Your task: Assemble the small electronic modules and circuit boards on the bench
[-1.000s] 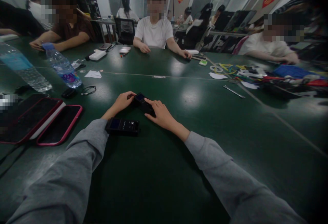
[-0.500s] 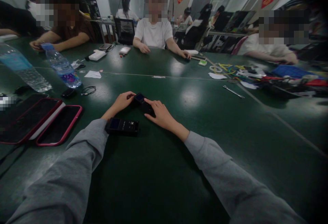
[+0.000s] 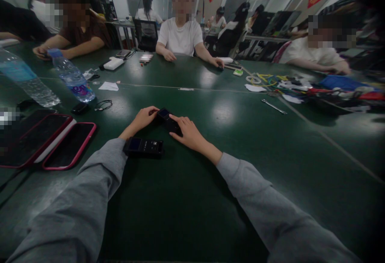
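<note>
Your L hand [image 3: 145, 117] pinches far black device [image 3: 169, 124]; R hand [image 3: 191, 135] spread, index on top (prob. button step). Next needs steady hold.

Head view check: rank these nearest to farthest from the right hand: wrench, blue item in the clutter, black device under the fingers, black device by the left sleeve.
From the right hand:
1. Black device under the fingers: at the fingertips.
2. Black device by the left sleeve: to the left.
3. Wrench: to the right, farther forward.
4. Blue item: far right, beyond the wrench.
</note>
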Available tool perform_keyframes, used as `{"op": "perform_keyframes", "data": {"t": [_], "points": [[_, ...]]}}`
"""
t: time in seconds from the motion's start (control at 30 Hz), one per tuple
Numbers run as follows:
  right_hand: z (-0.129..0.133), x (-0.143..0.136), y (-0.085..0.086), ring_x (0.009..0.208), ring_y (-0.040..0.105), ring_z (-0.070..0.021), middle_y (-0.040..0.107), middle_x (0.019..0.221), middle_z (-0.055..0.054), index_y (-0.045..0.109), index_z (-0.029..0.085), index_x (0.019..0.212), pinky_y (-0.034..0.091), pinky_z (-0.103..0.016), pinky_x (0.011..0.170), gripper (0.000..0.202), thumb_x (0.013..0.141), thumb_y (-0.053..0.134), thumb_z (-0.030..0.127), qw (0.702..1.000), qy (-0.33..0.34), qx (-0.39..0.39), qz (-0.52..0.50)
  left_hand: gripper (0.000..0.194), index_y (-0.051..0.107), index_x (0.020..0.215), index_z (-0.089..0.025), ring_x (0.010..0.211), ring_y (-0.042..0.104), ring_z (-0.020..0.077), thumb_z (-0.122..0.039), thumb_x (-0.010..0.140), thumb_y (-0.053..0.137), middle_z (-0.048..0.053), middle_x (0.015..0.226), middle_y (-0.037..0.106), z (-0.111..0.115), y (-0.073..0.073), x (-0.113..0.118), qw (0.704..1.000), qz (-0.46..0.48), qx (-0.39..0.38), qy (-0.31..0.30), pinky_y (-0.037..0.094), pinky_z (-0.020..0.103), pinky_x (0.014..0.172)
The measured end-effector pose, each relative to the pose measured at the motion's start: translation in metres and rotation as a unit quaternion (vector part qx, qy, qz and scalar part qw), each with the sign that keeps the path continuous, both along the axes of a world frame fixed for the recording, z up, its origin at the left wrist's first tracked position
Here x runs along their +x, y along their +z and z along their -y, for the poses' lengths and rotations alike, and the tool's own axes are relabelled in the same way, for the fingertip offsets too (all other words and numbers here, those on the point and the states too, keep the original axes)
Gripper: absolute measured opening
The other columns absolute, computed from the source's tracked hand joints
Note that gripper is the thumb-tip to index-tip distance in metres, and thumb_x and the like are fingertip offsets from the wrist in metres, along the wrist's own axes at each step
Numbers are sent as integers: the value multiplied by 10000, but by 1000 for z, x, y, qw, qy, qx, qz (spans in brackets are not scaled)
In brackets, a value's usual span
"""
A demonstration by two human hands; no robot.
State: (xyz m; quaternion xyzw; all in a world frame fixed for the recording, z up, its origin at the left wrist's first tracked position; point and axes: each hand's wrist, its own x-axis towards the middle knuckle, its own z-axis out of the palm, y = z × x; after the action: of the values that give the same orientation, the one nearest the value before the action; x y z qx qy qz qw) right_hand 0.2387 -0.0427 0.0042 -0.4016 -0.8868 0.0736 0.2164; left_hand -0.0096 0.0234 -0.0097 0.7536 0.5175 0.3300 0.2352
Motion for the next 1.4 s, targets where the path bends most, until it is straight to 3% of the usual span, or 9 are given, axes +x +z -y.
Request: {"op": "perform_keyframes", "data": {"t": [0.97,1.4], "points": [[-1,0,-1,1065,483,-265,523,1228,-103,216,270,1488,454,-438,859,680,904,524,431,1000,3,0,0,286,672,1025,-176,875,646,200,-333,866,493,71,978,712,2,2,0,1000,-11,7,5,495,340,809],[0,1,0,1055,485,-259,530,1205,-102,244,253,1482,457,-435,861,677,892,547,389,1000,5,2,-12,255,678,986,-172,857,635,201,-333,850,534,67,950,702,-1,-1,0,998,66,-14,9,479,345,810]]}}
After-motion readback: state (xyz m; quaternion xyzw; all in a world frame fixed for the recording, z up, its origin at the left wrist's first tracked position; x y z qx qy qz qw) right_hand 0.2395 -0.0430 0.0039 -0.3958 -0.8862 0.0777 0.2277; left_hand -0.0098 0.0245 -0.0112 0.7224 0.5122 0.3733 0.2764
